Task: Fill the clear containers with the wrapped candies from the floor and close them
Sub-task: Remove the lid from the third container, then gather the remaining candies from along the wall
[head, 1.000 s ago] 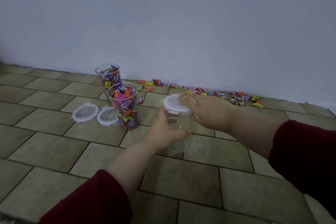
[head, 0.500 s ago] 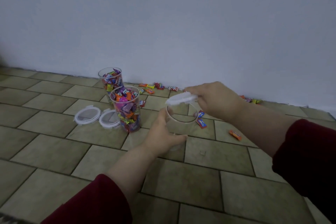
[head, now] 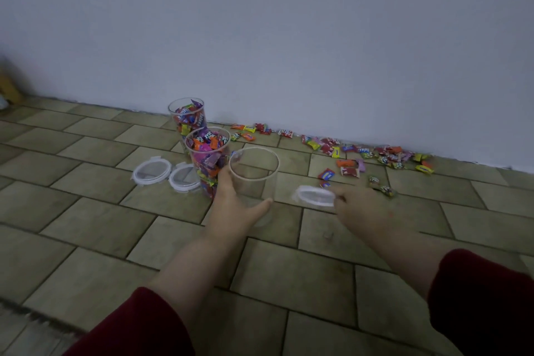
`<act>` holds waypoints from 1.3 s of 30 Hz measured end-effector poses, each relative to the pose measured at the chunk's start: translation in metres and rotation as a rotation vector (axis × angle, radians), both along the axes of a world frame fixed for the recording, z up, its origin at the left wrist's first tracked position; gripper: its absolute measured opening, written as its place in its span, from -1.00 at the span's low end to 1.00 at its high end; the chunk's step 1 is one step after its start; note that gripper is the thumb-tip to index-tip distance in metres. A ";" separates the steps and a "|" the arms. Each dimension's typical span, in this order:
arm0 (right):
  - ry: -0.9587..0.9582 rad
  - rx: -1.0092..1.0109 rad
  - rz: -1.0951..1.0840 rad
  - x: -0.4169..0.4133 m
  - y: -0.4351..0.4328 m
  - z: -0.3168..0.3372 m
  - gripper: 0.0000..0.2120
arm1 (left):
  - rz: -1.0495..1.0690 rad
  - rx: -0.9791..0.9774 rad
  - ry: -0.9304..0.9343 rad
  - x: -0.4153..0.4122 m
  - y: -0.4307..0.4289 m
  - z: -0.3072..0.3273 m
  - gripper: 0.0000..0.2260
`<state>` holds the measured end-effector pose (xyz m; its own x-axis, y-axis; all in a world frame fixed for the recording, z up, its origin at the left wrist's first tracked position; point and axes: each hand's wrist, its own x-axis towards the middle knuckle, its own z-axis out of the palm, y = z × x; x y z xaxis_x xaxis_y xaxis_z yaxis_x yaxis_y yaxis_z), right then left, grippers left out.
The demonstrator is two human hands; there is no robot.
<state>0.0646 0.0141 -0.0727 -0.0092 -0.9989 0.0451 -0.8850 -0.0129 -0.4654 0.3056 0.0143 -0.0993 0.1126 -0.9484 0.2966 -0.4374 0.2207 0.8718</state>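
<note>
On the beige tiled floor (head: 86, 211), the left hand (head: 234, 204) wraps around an empty clear round plastic container (head: 254, 176), which stands upright with its mouth open to the top. The right hand (head: 361, 206) pinches a white round plastic lid (head: 316, 196) by its edge, low beside the container; whether it touches the tile I cannot tell. The bright wrapped candies (head: 375, 153) lie in a loose band along the foot of the pale wall (head: 289, 37), ahead and to the right of both hands, nearer the right hand, with a few strays just beyond the lid. Once that hand is free, it probably has the shorter reach for scooping. Two candy-filled clear containers (head: 208, 159) stand uncapped just left, two white lids (head: 151, 172) flat beside them.
</note>
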 end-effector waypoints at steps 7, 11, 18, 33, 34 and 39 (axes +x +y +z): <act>0.380 -0.188 0.599 0.015 0.015 -0.060 -0.54 | 0.144 0.010 -0.072 0.013 0.008 -0.004 -0.14; 0.214 -0.044 0.682 0.023 0.005 -0.059 -0.39 | 0.108 -0.004 -0.086 0.025 0.005 -0.002 -0.18; 0.080 0.068 0.702 0.032 -0.022 -0.054 -0.42 | 0.103 0.053 -0.024 0.035 -0.002 -0.006 -0.23; 0.336 0.043 0.562 0.104 -0.139 -0.053 -0.52 | 0.076 0.012 0.074 0.049 -0.002 -0.003 -0.34; 0.362 0.068 0.563 0.115 -0.149 -0.055 -0.48 | 0.066 0.017 0.064 0.050 -0.003 -0.003 -0.34; 0.460 0.109 0.630 0.159 -0.190 -0.054 -0.39 | 0.035 0.042 0.033 0.059 -0.004 -0.002 -0.30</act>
